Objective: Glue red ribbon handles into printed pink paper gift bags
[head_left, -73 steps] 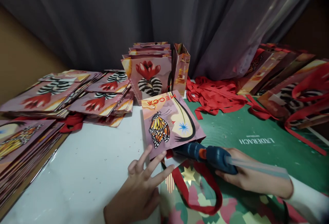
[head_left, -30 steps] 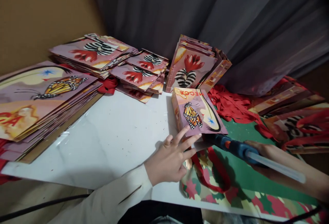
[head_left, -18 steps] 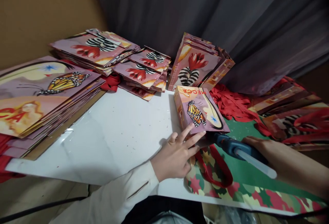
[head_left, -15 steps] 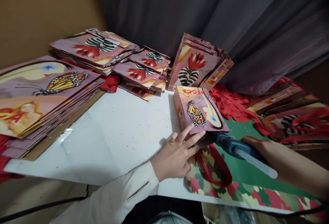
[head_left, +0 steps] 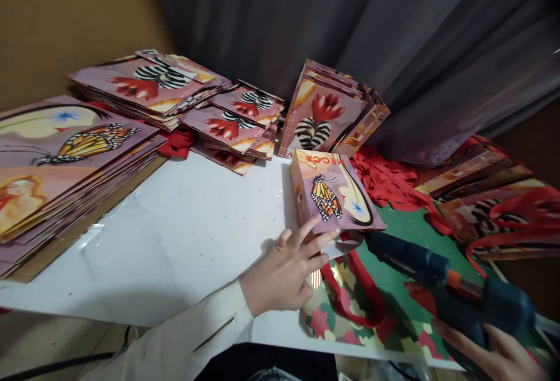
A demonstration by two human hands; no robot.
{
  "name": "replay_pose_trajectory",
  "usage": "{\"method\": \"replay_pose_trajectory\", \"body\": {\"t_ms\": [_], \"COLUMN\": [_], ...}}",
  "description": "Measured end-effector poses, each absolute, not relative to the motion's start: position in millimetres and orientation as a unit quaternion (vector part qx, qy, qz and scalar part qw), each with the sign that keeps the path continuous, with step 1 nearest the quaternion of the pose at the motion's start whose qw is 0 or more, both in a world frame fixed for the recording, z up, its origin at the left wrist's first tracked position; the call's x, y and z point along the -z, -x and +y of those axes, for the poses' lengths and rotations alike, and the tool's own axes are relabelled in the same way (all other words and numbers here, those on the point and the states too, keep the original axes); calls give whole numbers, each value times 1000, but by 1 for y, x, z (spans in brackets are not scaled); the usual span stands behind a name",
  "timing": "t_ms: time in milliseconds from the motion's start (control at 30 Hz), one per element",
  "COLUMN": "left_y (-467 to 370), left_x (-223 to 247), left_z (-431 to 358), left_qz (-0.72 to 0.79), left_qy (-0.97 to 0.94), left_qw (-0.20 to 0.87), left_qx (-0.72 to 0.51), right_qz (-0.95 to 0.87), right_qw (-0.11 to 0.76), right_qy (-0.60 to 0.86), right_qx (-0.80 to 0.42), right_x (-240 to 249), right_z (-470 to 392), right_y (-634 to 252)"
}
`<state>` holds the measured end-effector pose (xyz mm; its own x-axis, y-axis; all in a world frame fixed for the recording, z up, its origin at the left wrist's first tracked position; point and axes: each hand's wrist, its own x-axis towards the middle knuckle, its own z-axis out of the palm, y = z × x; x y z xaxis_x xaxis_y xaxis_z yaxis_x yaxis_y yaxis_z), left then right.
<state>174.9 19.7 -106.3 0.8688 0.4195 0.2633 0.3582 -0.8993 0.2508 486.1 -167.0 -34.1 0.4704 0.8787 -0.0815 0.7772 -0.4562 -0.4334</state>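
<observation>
A small paper gift bag (head_left: 326, 194) with a butterfly print and red MECCA lettering lies on its side, its near edge facing me. My left hand (head_left: 280, 273) rests at that edge, fingers spread, two fingertips touching the printed face. Whether the thumb and forefinger touch the bag's lip, I cannot tell. My right hand (head_left: 494, 346) is wrapped around a dark blue glue gun (head_left: 437, 276) with an orange part, its nozzle pointing left close to the bag's near right corner. Below the bag, a red ribbon handle (head_left: 371, 293) loops over a camouflage-and-star patterned bag (head_left: 324, 317).
Flat printed bags are stacked (head_left: 87, 153) at left and at the back (head_left: 149, 83). Several bags stand upright (head_left: 324, 112) behind the small one. A heap of red ribbon (head_left: 385, 177) and more bags (head_left: 494, 212) lie right. A white table (head_left: 196, 223) and dark curtain (head_left: 271, 13) surround these.
The glue gun has swung down and to the right, its nozzle drawing back from the bag's edge and its body turning into view. My left hand keeps its place on the bag.
</observation>
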Motion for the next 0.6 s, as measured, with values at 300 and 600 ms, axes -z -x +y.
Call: {"method": "replay_pose_trajectory", "body": {"t_ms": [300, 600], "left_y": [-173, -165], "left_x": [102, 105], "left_z": [21, 24], "left_qz": [219, 212], "left_qy": [-963, -967], "left_qw": [94, 42], "left_qx": [-126, -134], "right_qz": [-473, -604], "right_qw": [194, 260], "right_qy": [802, 648], "right_qx": [-310, -384], "right_x": [54, 64], "right_z": [-142, -96], "right_y": [-486, -478]}}
